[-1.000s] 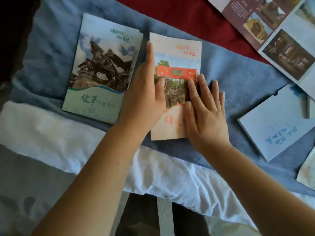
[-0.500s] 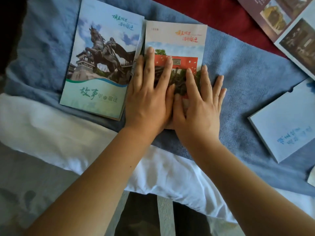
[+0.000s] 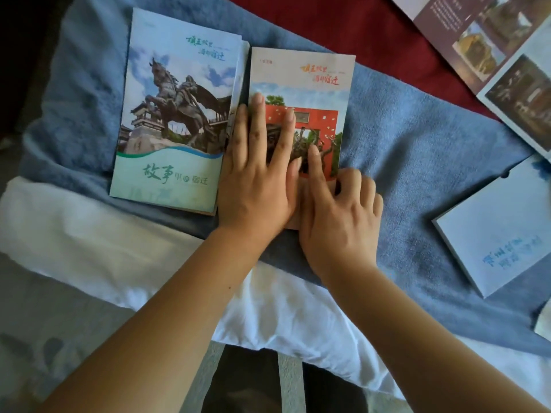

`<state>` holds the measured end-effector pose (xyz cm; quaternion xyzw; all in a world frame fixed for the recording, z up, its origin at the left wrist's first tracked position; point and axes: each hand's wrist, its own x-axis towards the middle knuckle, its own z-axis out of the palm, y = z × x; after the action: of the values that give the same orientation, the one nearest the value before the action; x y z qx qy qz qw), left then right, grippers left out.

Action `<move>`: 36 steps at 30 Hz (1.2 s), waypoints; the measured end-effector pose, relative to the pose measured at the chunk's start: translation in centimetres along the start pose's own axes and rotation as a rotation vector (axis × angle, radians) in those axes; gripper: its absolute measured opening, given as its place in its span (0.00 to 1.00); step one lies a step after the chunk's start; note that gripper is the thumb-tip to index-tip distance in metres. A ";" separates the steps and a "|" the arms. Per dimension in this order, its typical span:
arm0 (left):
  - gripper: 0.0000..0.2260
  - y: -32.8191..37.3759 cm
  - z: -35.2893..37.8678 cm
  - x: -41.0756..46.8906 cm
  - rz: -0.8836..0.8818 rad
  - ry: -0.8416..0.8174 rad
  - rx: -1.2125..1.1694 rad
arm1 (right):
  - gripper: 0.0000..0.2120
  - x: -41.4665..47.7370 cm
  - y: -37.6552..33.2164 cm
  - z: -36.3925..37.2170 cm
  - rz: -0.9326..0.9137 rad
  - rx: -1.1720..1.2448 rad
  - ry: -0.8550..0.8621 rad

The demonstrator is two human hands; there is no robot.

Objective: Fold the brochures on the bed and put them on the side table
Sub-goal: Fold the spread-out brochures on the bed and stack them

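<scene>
A folded brochure with a red building on its cover (image 3: 310,81) lies on the blue towel (image 3: 417,162). My left hand (image 3: 256,180) rests flat on its left half, fingers spread. My right hand (image 3: 337,216) sits at its lower right corner, forefinger stretched over the cover, the other fingers curled at the right edge. Beside it on the left lies a folded brochure with a horse statue (image 3: 176,114). A pale blue folded brochure (image 3: 501,234) lies to the right. At the top right an unfolded brochure with photos (image 3: 495,55) is spread out.
The towel lies over a red cover (image 3: 343,28) and a white sheet (image 3: 119,257) at the bed's near edge. Another paper corner (image 3: 544,323) shows at the right border. Below the bed edge, dark trouser legs and the floor are visible.
My right hand's fingers, flat on the cover before, have curled at the brochure's lower right edge, leaving the forefinger out. My left hand stays pressed flat. The view has shifted slightly.
</scene>
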<state>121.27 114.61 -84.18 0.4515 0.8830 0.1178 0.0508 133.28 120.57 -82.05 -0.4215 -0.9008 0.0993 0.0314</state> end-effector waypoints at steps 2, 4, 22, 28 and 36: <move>0.25 0.0 0.1 -0.1 0.004 0.014 0.007 | 0.26 -0.2 0.2 1.0 -0.016 -0.008 0.006; 0.24 -0.1 0.2 -0.1 0.004 0.040 -0.015 | 0.27 0.0 0.0 1.3 -0.027 -0.015 -0.008; 0.21 -10.6 -7.0 1.3 0.030 0.074 -0.121 | 0.27 1.4 -9.9 1.8 -0.243 0.126 -0.122; 0.23 -14.8 -7.7 2.3 0.082 -0.030 -0.105 | 0.27 1.7 -12.5 2.6 -0.271 0.119 -0.165; 0.24 -15.1 -6.7 1.0 0.104 -0.138 -0.096 | 0.27 0.8 -12.2 3.0 -0.356 0.131 -0.122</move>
<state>107.50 105.81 -81.56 0.5009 0.8461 0.1309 0.1266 123.15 113.12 -82.51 -0.2457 -0.9530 0.1759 0.0214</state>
